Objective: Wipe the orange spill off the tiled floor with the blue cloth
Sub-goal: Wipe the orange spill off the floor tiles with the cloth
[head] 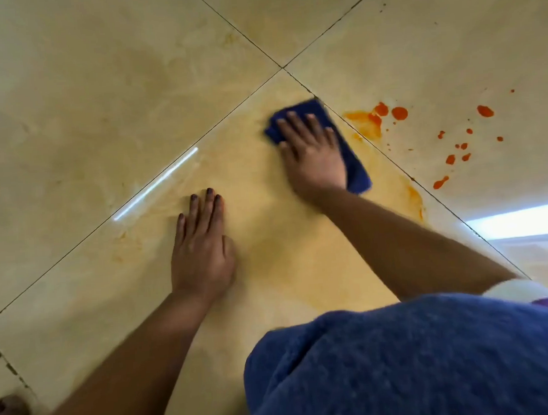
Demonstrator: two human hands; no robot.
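Right hand: the right hand (311, 155) lies flat on the blue cloth (355, 167) with fingers straight and spread, pressing it onto the floor; its outline is slightly blurred.
Left hand: the left hand (201, 247) rests palm down on the bare tiled floor (98, 89), fingers straight and close together, holding nothing; it sits at about 8 o'clock from the right hand, well apart from the cloth.
Blue cloth: folded into a rough rectangle, it lies just above the middle of the view, its far corner near the grout line that runs toward 4 o'clock; most of it is covered by the right hand.
Orange spill: bright drops and a smeared patch of the orange spill (400, 113) lie at 3 o'clock from the cloth, across the grout line on the next tile, with smaller spots scattered farther toward 4 o'clock.
Smear: a pale orange film (278, 239) covers the tile under and between both hands, with a darker edge at 4 o'clock from the cloth.
Person: a blue fuzzy garment (420, 358) fills the 5 o'clock corner; toes (6, 413) show at 8 o'clock.
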